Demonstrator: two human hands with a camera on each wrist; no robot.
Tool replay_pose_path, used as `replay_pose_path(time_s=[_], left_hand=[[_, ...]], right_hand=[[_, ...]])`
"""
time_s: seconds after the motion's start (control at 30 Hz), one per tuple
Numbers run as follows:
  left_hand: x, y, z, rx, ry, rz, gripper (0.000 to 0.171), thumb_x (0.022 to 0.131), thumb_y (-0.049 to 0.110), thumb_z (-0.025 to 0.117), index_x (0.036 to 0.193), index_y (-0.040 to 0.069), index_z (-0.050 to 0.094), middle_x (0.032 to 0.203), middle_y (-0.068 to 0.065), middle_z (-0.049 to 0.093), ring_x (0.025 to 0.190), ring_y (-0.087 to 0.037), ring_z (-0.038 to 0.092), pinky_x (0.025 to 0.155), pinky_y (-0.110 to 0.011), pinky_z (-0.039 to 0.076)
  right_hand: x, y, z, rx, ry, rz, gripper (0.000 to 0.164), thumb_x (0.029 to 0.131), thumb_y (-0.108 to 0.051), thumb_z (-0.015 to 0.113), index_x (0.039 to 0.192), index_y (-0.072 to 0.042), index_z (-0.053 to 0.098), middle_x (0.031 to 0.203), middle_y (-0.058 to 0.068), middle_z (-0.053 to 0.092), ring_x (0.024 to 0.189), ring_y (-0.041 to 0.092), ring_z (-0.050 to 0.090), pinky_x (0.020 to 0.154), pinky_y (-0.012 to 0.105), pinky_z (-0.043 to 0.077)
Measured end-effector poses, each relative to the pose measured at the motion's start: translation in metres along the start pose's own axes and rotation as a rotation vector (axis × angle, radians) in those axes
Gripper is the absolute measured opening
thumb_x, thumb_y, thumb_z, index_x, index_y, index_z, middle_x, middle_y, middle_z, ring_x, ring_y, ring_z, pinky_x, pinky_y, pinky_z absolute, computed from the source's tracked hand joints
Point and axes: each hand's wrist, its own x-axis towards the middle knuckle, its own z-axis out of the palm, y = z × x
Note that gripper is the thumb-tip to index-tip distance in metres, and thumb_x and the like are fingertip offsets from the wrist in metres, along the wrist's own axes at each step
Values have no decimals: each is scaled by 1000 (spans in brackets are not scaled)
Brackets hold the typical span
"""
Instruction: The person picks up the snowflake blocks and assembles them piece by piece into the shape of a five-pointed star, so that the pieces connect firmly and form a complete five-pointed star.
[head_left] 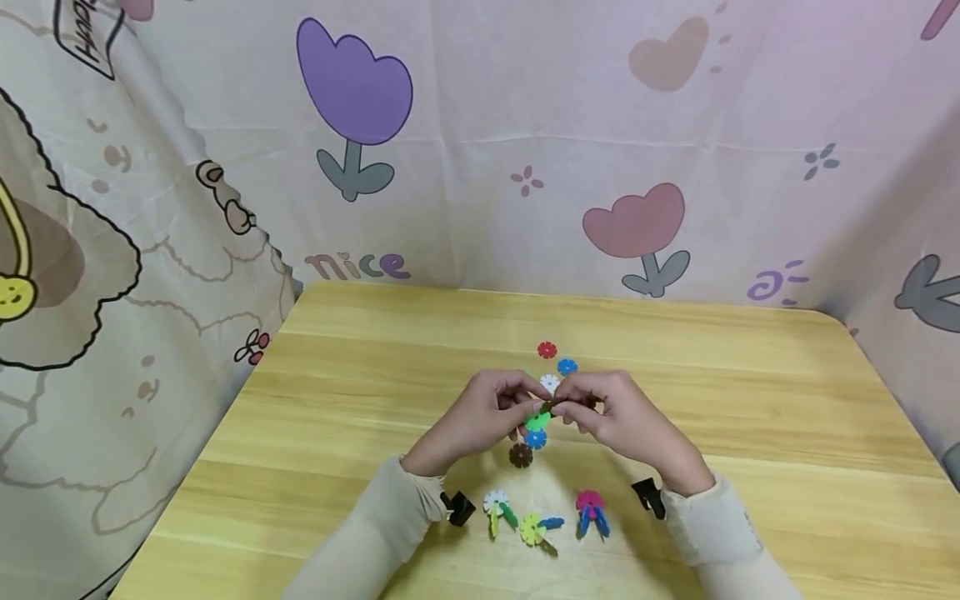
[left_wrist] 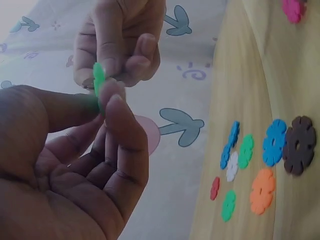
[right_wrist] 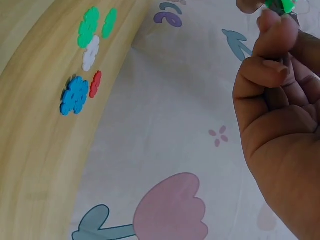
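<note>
My left hand (head_left: 498, 412) pinches a green slotted flower disc (left_wrist: 99, 74) between thumb and index finger; it stands edge-on in the left wrist view. From the other side, my right hand (head_left: 615, 417) pinches a small dark brown slotted disc (head_left: 547, 408) right against the green one. Fingertips of both hands meet there and cover most of the dark disc. Loose discs lie around and below the hands: a red disc (head_left: 547, 350), a blue disc (head_left: 567, 367), a white disc (head_left: 550, 382), another blue disc (head_left: 536, 439) and a brown disc (head_left: 521, 456). An orange disc (left_wrist: 262, 191) shows in the left wrist view.
Three joined pieces lie near the front of the wooden table (head_left: 315, 400): a white disc with yellow and green legs (head_left: 495, 502), a yellow one with blue and brown legs (head_left: 532, 529), a pink one with two blue legs (head_left: 590, 502). A printed curtain (head_left: 480, 208) hangs behind.
</note>
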Motion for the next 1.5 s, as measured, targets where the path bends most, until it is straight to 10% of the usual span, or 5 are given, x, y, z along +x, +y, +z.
replay_pose_path(time_s=[0.4,0.7,1.0,1.5], left_hand=[[-2,0,-4,105,-32,68,17,102,4,61,107,0,77,90,-4,73,70,-20,65,60,-29,58],[0,-3,-1,-73,-9,5,11,103,10,66,104,1,72,92,-12,74,82,-44,71,66,-38,65],[-1,-4,-4,-126,38,-47,9,103,2,63,109,-4,62,96,-17,71,86,-46,70,72,-51,64],[-1,-6,-4,-129,32,-54,6,101,-2,62,103,-5,56,101,-15,67,86,-30,75,74,-37,65]], right_hand=[[2,4,3,17,0,-8,14,97,-1,71,96,-14,67,72,-11,62,59,7,51,50,23,44],[8,5,1,-17,40,15,15,98,0,69,109,-10,68,75,-10,64,59,9,54,49,23,46],[5,28,-22,-359,39,282,6,97,0,69,101,-2,66,73,0,62,60,11,52,55,27,48],[19,68,-1,-449,-112,565,33,98,-17,73,124,1,61,75,5,57,62,20,51,55,32,43]])
